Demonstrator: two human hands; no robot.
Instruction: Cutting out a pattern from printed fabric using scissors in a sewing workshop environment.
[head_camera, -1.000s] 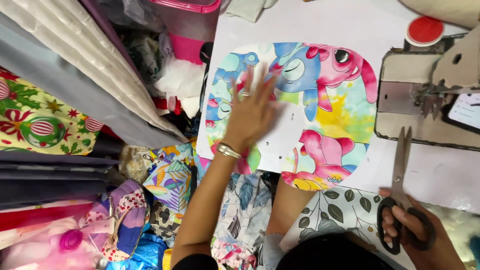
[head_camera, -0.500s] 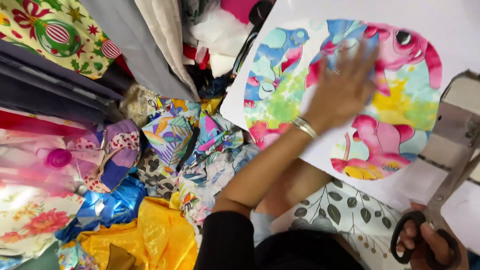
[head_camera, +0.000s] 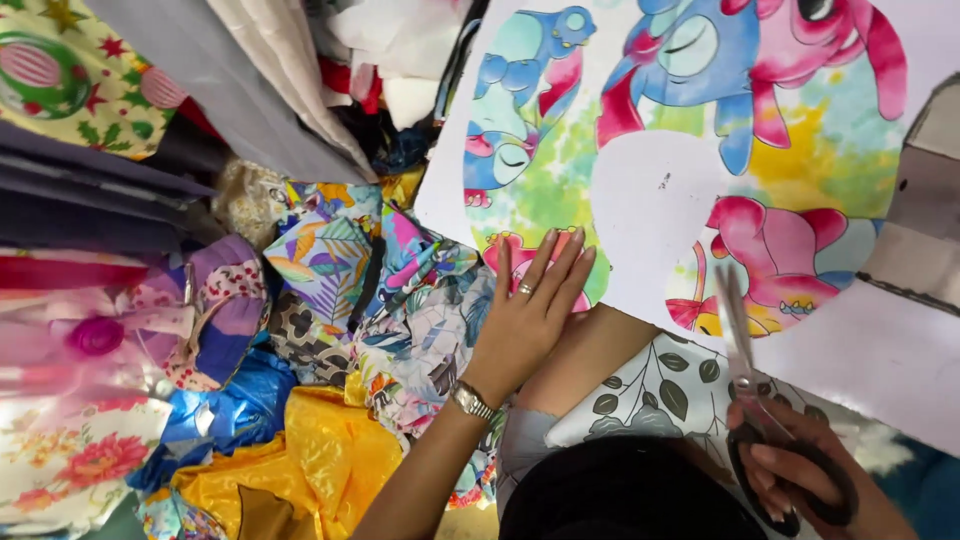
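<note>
- Printed cloth (head_camera: 690, 150), cartoon animals in blue, pink, yellow and green, cut to a rounded shape, lies flat on a white table (head_camera: 900, 370); its long axis runs left to right across the upper head view.
- Left hand (head_camera: 530, 315): open, fingers together and flat, pressing the near edge of the cloth at its lower left; grips nothing. A ring and a wrist bracelet show.
- Right hand (head_camera: 800, 480): closed through the black handles of the scissors (head_camera: 745, 370); blades nearly shut, pointing up and away, tips over the cloth's lower right edge.
- Relation: the cloth lies ahead of both hands, away from the body. The left hand is on it; the scissor tips reach it, while the right hand itself sits back by the lap.
- Surroundings: a leaf-print fabric (head_camera: 670, 385) covers the lap between the hands. A heap of bright scraps (head_camera: 370, 290) sits just left of the table, with yellow foil (head_camera: 290, 460) nearer and fabric rolls (head_camera: 90, 190) far left.
- A grey machine part (head_camera: 925, 220) overlaps the cloth's right edge.
</note>
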